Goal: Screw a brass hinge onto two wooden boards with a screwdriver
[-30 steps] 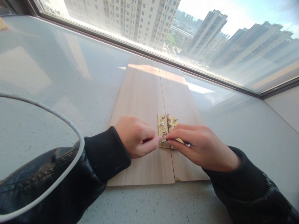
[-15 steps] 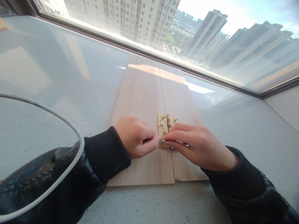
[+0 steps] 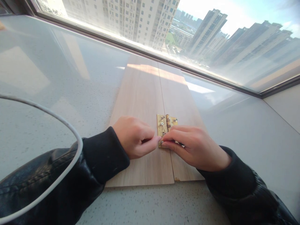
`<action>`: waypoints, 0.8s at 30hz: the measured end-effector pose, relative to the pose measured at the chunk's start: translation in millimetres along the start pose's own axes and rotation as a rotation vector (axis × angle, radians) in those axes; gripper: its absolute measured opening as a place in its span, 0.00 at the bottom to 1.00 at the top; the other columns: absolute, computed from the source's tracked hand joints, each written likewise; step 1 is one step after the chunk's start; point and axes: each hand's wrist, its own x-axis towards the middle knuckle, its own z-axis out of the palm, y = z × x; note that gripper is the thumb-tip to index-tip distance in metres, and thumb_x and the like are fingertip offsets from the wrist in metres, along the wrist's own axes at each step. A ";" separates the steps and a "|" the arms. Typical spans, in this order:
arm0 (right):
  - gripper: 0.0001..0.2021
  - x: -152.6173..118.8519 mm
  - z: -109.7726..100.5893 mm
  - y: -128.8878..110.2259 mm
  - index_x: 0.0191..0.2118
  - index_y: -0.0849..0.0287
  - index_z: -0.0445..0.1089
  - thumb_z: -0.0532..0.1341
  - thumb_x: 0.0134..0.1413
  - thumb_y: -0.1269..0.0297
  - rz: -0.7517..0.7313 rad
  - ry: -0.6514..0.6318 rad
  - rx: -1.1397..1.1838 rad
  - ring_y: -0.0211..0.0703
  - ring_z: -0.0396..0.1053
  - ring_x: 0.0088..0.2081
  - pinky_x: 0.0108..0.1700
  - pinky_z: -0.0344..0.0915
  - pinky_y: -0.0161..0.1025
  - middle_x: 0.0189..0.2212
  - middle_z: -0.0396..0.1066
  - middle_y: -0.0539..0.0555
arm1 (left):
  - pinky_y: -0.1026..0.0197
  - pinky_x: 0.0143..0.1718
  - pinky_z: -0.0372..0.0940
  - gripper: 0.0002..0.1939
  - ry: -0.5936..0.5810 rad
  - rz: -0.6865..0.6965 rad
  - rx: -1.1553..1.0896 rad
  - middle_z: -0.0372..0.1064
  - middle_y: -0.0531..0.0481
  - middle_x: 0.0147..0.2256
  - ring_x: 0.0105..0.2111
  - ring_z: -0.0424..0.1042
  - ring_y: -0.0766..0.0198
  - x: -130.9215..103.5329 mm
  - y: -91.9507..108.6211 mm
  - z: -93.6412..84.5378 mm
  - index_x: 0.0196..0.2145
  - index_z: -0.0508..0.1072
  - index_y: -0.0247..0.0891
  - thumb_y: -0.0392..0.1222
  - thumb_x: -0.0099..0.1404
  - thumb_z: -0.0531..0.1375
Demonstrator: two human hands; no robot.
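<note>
A brass hinge (image 3: 161, 127) lies across the seam of two pale wooden boards, the wider left board (image 3: 138, 100) and the narrower right board (image 3: 177, 90). Several small screws stand in its holes, among them a cross-head screw (image 3: 162, 124) on the left leaf. My right hand (image 3: 191, 142) is closed in a pinch around a screw at the leaf's near-left corner, its fingers covering much of the right leaf. Curled like a fist, my left hand (image 3: 136, 137) rests over the left board, thumb tip touching the hinge's left edge by that screw. Whatever its fingers enclose is hidden.
The boards lie on a speckled pale countertop (image 3: 131, 204). A white cable (image 3: 78, 147) loops across the left, in front of my left sleeve. Behind the boards runs a dark window frame (image 3: 100, 40), with tall buildings outside.
The right fingertips have closed in lower over the corner screw, now covering more of it. My left hand stays by the hinge edge. The whole view has shifted slightly.
</note>
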 end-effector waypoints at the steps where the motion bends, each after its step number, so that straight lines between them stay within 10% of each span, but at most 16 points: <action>1: 0.09 -0.3 -0.9 0.8 0.34 0.61 0.70 0.55 0.57 0.63 0.007 0.008 -0.002 0.36 0.63 0.28 0.30 0.58 0.34 0.26 0.67 0.52 | 0.61 0.18 0.40 0.22 0.004 0.000 0.002 0.49 0.57 0.11 0.15 0.47 0.71 -0.1 -0.1 0.2 0.11 0.53 0.36 0.41 0.58 0.54; 24: 0.11 0.6 3.8 -4.0 0.25 0.61 0.65 0.54 0.58 0.66 -0.011 0.044 -0.065 0.33 0.58 0.23 0.25 0.52 0.33 0.21 0.63 0.49 | 0.62 0.18 0.41 0.22 -0.055 -0.043 0.006 0.49 0.56 0.12 0.15 0.47 0.71 0.7 -1.4 0.7 0.10 0.54 0.36 0.42 0.58 0.53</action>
